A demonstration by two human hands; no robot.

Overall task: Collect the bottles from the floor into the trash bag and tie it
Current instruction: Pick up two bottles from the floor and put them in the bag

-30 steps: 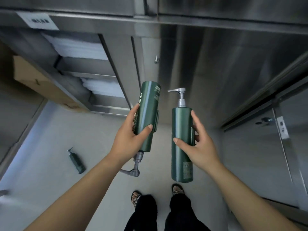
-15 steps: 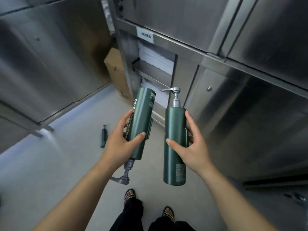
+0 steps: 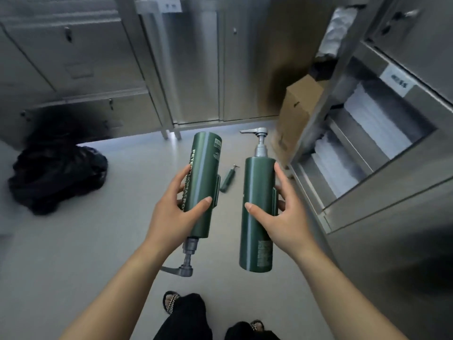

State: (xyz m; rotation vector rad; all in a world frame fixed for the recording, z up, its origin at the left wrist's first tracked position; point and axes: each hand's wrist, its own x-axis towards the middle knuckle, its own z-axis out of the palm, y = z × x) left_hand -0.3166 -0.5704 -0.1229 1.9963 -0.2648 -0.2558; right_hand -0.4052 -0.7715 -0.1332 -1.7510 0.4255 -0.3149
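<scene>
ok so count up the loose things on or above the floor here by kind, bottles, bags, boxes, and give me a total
Green pump bottles: 3 (one in the left hand at, one in the right hand at, one on the floor)
Black trash bags: 1
Cardboard boxes: 1
Total: 5

Grey floor (image 3: 98, 241), black bag (image 3: 57, 177), green bottle (image 3: 227, 179), cardboard box (image 3: 295, 114)

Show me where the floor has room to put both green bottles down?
Widest bare floor: between the black trash bag and the person's feet. A smaller patch lies between the bag and the steel cabinets. It's crowded by the small bottle on the floor, cardboard box and open shelves.
</scene>
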